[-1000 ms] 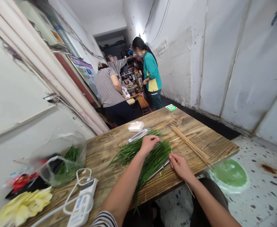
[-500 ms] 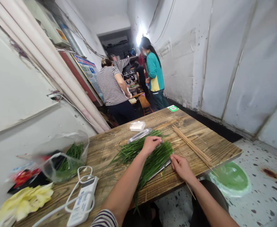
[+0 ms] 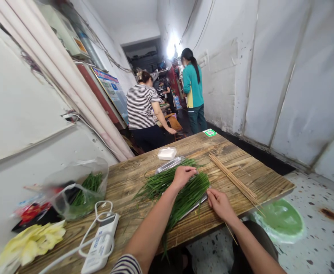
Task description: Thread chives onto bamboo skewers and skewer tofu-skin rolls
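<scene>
Long green Chinese chives (image 3: 188,198) lie in a thick heap on the wooden table (image 3: 127,179), partly over a metal tray (image 3: 197,205) whose edge shows. My left hand (image 3: 184,177) rests on the heap, thumb and fingers pinched together on chives near their right-hand ends. Close by at the front, my right hand (image 3: 220,201) has its fingers closed on a thin bamboo skewer (image 3: 231,233); the stick's lower end pokes out below the hand, and its tip is hidden among the chives. A bundle of bamboo skewers (image 3: 234,179) lies to the right.
Behind the chives stand a second metal tray (image 3: 168,165) and a white box (image 3: 167,153). A power strip (image 3: 101,243), a plastic bag (image 3: 87,201) with greens and a yellow crumpled thing (image 3: 30,243) are left. A green basin (image 3: 283,219) sits on the floor. Several people stand farther back.
My hands stay nearly in place on the chives and skewer. In the background, the person in stripes has lowered an arm to the right, and the person in teal has turned away somewhat.
</scene>
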A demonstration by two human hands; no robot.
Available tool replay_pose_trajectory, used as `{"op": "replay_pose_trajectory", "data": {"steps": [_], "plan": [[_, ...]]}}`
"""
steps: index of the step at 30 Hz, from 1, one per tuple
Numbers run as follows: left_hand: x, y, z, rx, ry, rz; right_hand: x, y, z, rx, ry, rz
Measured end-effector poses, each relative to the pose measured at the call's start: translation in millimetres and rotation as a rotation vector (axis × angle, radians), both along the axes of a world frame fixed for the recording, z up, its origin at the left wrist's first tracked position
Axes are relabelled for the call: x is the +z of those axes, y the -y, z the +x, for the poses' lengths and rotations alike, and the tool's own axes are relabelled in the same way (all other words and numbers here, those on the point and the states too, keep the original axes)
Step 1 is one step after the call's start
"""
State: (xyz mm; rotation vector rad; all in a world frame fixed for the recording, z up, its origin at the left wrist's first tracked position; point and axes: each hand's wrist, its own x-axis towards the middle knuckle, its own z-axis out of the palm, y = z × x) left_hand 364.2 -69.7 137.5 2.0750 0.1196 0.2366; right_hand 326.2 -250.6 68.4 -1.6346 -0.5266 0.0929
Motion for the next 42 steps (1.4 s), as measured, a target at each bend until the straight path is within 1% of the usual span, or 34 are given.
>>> {"op": "replay_pose_trajectory", "data": {"steps": [10,14,22,30,37,42], "plan": [[9.7,4,-2,0.029,-0.037,-0.015,-1,1,1,-0.004,0.013,-0.028],[6.2,4,0,0.035,-0.046,-0.033,-3,1,1,0.000,0.013,-0.017],[2.4,2,-1,-0.017,-0.030,-0.045,-2,1,0,-0.004,0.012,-0.009],[-8.6,-1,3,-0.021,0.011,-0.097,-1,1,0,0.008,0.022,-0.003],[-12.1,-4,3,-0.016,0.068,-0.002,-1,1,0,0.008,0.023,-0.016],[-6.1,-2,-1,-0.033,0.083,0.096,-2,1,0,0.006,0.019,-0.020]]}}
